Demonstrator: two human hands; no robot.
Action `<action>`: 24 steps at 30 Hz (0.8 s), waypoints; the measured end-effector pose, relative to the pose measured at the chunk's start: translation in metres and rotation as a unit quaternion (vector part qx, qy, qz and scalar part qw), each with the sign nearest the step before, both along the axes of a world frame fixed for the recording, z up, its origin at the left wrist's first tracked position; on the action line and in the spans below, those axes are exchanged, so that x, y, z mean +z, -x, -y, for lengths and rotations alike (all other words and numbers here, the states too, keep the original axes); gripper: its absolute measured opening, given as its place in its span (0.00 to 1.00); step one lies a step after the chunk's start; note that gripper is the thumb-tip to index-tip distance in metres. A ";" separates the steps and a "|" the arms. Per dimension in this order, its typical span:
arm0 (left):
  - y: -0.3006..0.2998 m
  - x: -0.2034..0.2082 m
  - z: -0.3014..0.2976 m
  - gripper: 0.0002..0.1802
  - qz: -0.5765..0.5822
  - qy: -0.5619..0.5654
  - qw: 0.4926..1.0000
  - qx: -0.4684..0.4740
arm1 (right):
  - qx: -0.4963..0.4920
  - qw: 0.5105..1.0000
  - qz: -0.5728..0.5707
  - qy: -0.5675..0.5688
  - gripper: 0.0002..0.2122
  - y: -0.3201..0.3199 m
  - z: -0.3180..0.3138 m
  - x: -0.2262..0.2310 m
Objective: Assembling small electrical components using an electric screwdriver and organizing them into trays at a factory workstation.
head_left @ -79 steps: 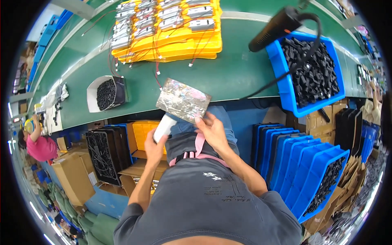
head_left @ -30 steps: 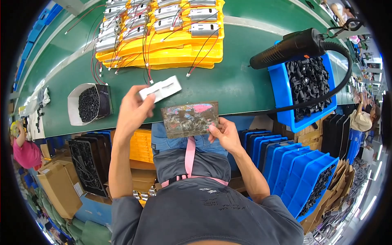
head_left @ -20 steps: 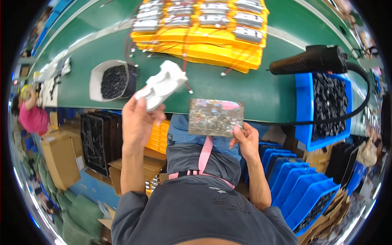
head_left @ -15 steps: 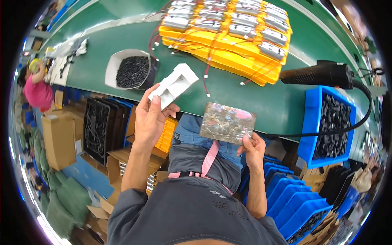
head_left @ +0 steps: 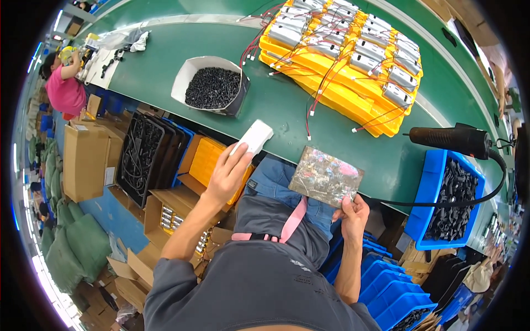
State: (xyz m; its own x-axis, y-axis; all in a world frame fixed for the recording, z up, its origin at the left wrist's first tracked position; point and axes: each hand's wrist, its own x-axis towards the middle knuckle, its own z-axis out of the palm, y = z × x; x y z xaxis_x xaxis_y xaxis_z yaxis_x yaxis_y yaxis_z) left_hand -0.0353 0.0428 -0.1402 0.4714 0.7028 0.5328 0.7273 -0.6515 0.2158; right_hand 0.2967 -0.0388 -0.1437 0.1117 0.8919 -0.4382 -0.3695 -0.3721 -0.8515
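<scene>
A white plastic block [head_left: 255, 138] is gripped by my left hand [head_left: 227, 175] over the bench's near edge. Its smooth side faces me, and its hollowed face is hidden. My right hand [head_left: 351, 214] pinches the lower right corner of a stained, scratched rectangular plate [head_left: 326, 177], which is tilted over my lap at the edge of the bench. Beyond my left hand stands a white-sided bin of small black parts [head_left: 212, 88]. Further off, yellow trays [head_left: 331, 83] are stacked, bearing rows of silver cylindrical motors with red and black leads.
A black corded tool [head_left: 450, 135] juts in from the right, its cable [head_left: 436, 204] crossing a blue crate of black parts [head_left: 450, 204]. Blue bins [head_left: 395, 292] stand below at right. Cartons [head_left: 85, 163] and a black crate [head_left: 146, 154] fill the left. A co-worker in pink [head_left: 65, 94] is far left.
My left hand has turned the white block over, so its recesses no longer show, and lowered it. The right hand still holds the plate. The whole view has shifted.
</scene>
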 end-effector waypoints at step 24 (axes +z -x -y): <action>-0.142 0.046 -0.073 0.22 0.498 0.606 0.619 -0.020 | -0.136 0.986 -0.064 0.076 0.09 0.026 -0.008 0.008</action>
